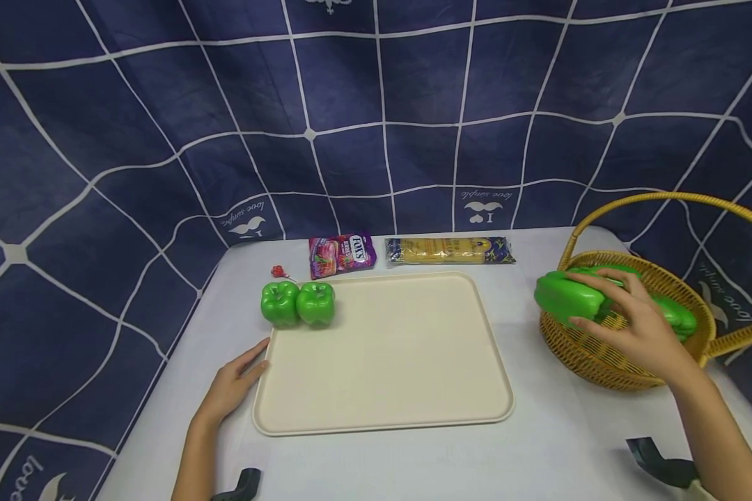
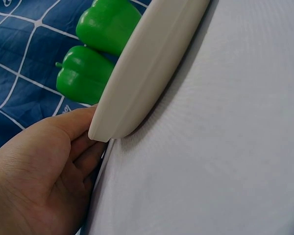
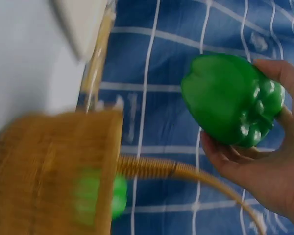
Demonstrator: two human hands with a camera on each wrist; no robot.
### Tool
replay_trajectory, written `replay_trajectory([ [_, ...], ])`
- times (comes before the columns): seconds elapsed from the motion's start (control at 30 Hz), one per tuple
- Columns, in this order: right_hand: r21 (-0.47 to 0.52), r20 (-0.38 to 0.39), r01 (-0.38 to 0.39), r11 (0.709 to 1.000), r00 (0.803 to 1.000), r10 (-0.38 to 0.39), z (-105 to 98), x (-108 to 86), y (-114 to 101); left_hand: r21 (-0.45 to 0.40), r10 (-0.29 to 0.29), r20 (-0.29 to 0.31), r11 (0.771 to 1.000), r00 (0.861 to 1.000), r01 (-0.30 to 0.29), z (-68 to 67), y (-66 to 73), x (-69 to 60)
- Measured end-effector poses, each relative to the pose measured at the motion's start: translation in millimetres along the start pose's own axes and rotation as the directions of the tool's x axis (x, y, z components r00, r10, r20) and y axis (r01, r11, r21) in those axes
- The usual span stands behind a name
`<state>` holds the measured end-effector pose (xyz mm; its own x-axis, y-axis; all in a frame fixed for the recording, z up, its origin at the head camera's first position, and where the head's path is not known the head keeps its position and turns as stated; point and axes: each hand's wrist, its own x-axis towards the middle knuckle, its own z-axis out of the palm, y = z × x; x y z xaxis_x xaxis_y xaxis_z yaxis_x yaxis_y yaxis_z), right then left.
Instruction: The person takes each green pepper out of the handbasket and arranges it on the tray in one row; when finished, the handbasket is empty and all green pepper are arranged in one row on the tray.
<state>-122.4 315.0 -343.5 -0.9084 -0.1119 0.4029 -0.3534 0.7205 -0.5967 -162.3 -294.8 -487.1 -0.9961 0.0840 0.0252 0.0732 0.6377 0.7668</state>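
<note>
My right hand (image 1: 642, 330) grips a green bell pepper (image 1: 570, 296) above the near left side of a wicker basket (image 1: 595, 365). In the right wrist view the thumb and fingers hold this bell pepper (image 3: 228, 98) around its stem end. More green peppers (image 1: 677, 316) lie in the basket, partly hidden by the hand. My left hand (image 1: 228, 386) touches the left edge of a cream tray (image 1: 388, 369), its fingers lying along the rim. Two green bell peppers (image 1: 280, 304) stand side by side at the tray's far left corner, beyond that hand.
A purple candy bag (image 1: 342, 255) and a pack of pasta (image 1: 449, 250) lie behind the tray. A small red lollipop (image 1: 278, 271) is near the two peppers. The basket's tall arched handle (image 1: 670, 197) rises at the right. Dark blue cloth (image 1: 413, 160) hangs behind the white table.
</note>
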Motion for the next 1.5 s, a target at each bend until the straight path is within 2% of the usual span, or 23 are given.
replay_trajectory([
  [0.13, 0.021, -0.016, 0.066, 0.998, 0.998, -0.065, 17.8, 15.3, -17.6, 0.004, 0.001, -0.003, 1.0, 1.0, -0.001, 0.4, -0.5, -0.6],
  [0.33, 0.132, -0.015, 0.124, 0.984, 0.992, -0.123, 55.1, 38.5, -40.5, 0.007, -0.002, -0.008, 1.0, 1.0, 0.002, 1.1, 0.1, -1.0],
  [0.47, 0.153, 0.032, 0.172, 0.973, 0.983, -0.179, 82.7, 55.0, -53.9, 0.019, -0.011, -0.006, 1.0, 1.0, 0.011, 0.8, -1.2, -0.8],
  [0.7, 0.196, 0.152, 0.248, 0.949, 0.948, -0.279, 134.9, 86.6, -75.7, 0.037, -0.042, -0.001, 0.998, 0.999, 0.042, -0.9, -2.6, -1.1],
  [0.87, 0.207, 0.246, 0.247, 0.947, 0.923, -0.295, 167.5, 105.0, -82.7, 0.041, -0.057, 0.003, 0.998, 0.998, 0.057, 0.6, -1.3, -0.9],
  [1.17, 0.243, 0.395, 0.18, 0.953, 0.879, -0.267, 213.9, 127.8, -86.7, 0.044, -0.041, 0.001, 0.998, 0.999, 0.041, 1.4, -0.1, -1.4],
  [1.27, 0.276, 0.429, 0.165, 0.947, 0.86, -0.275, 226.4, 131.9, -86.7, 0.029, -0.031, 0.002, 0.999, 1.0, 0.031, 1.1, -0.2, -1.0],
  [1.5, 0.265, 0.472, 0.209, 0.941, 0.823, -0.316, 249.0, 138.8, -84.3, 0.01, -0.024, 0.005, 1.0, 1.0, 0.024, 0.5, 1.0, -1.8],
])
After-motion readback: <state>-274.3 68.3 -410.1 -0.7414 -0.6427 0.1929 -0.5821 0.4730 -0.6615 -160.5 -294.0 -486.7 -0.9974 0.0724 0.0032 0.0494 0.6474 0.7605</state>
